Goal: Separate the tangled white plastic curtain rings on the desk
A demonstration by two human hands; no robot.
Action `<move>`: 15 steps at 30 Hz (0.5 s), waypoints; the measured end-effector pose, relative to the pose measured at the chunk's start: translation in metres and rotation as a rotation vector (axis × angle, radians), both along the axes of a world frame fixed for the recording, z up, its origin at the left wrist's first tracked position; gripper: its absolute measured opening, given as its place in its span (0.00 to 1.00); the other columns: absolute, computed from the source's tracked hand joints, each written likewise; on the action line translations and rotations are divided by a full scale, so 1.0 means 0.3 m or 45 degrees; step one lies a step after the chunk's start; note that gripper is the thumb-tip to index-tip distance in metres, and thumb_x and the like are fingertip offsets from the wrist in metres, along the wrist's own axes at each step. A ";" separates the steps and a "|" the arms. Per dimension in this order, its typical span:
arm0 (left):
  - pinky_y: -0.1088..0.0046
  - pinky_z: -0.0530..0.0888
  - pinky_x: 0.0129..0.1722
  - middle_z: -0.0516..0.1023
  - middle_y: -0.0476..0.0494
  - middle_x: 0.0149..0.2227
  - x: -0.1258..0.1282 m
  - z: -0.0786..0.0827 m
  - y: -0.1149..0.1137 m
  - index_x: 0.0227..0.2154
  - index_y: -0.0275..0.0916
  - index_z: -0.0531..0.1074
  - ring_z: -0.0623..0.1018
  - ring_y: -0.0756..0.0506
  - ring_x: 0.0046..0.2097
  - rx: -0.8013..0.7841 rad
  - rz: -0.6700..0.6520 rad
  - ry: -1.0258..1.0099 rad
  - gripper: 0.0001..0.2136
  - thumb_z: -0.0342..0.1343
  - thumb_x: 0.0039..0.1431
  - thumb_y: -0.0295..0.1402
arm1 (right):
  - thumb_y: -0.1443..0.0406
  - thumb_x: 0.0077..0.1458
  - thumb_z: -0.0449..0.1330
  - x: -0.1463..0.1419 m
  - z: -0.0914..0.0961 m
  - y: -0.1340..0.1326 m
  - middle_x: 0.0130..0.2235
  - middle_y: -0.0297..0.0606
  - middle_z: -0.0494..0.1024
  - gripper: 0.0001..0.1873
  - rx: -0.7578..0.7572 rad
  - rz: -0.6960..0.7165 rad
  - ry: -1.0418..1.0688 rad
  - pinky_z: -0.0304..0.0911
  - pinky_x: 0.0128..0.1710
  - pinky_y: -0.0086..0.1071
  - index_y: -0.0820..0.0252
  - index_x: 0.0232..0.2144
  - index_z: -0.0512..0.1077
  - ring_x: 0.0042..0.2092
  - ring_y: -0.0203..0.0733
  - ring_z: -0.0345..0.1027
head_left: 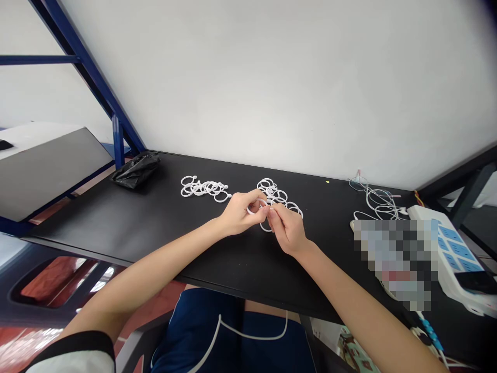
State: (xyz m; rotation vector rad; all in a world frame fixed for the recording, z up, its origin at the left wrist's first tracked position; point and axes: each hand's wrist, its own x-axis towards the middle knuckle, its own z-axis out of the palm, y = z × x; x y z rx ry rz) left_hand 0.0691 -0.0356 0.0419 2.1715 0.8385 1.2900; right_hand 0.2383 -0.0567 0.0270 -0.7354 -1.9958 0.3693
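My left hand (237, 213) and right hand (288, 234) pinched one white ring (252, 211) at 6 o'clock of the loose pile (278, 196). I judged this a linking step; the next move called for steady fingertip alignment.

Black table (155, 228) against white wall (272, 77), blue frame (89, 72) left.

Black bag (135, 171), cables (378, 203) and power strip (450, 248) lie about.

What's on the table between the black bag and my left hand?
A cluster of white rings lies between the black bag and the left hand, as the head view shows.
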 end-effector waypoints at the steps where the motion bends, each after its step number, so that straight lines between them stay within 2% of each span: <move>1: 0.80 0.62 0.23 0.58 0.57 0.17 0.000 -0.002 0.001 0.28 0.37 0.64 0.59 0.55 0.21 -0.001 0.000 0.004 0.10 0.52 0.59 0.39 | 0.65 0.67 0.46 0.000 0.000 0.000 0.21 0.28 0.63 0.15 0.005 -0.002 0.002 0.55 0.22 0.28 0.57 0.27 0.60 0.21 0.32 0.57; 8: 0.77 0.66 0.26 0.65 0.53 0.21 -0.015 -0.014 0.012 0.32 0.37 0.66 0.64 0.53 0.23 0.045 -0.038 0.106 0.13 0.48 0.63 0.42 | 0.65 0.67 0.46 -0.005 -0.015 0.000 0.20 0.28 0.63 0.15 0.001 -0.014 0.032 0.54 0.21 0.27 0.56 0.26 0.60 0.20 0.31 0.56; 11: 0.77 0.67 0.28 0.69 0.49 0.25 -0.025 -0.009 0.017 0.38 0.36 0.68 0.68 0.51 0.26 0.142 -0.050 0.256 0.15 0.45 0.65 0.44 | 0.64 0.67 0.47 -0.005 -0.033 0.003 0.20 0.27 0.63 0.12 0.007 -0.071 0.062 0.54 0.21 0.28 0.56 0.29 0.61 0.19 0.31 0.56; 15: 0.78 0.65 0.25 0.73 0.47 0.30 -0.042 0.001 0.033 0.43 0.37 0.67 0.69 0.52 0.24 0.260 -0.015 0.516 0.22 0.42 0.65 0.52 | 0.64 0.67 0.48 -0.005 -0.052 0.010 0.20 0.26 0.62 0.09 -0.030 -0.102 0.094 0.54 0.20 0.28 0.56 0.32 0.61 0.18 0.31 0.55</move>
